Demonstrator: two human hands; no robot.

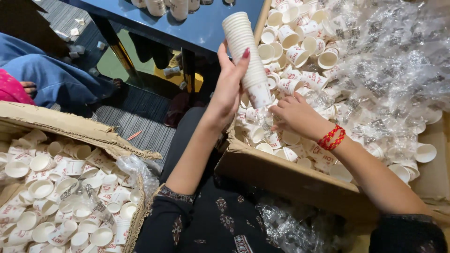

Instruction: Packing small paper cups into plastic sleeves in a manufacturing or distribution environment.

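A tall stack of nested paper cups [246, 51] stood tilted above a cardboard box [290, 180], clamped in the left hand [229, 86] with fingers curled round its lower half. The right hand [295, 115], fingers loosely bent, reached beneath the stack's base, touching loose cups [300, 47] heaped in the box amid clear plastic wrap [389, 70]. A second box of cups [61, 187] sat well apart at the left.

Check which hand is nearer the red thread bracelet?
Right. The bracelet sits on the right wrist, just behind the right hand. The left hand is apart, up-left, gripping the stack of paper cups.
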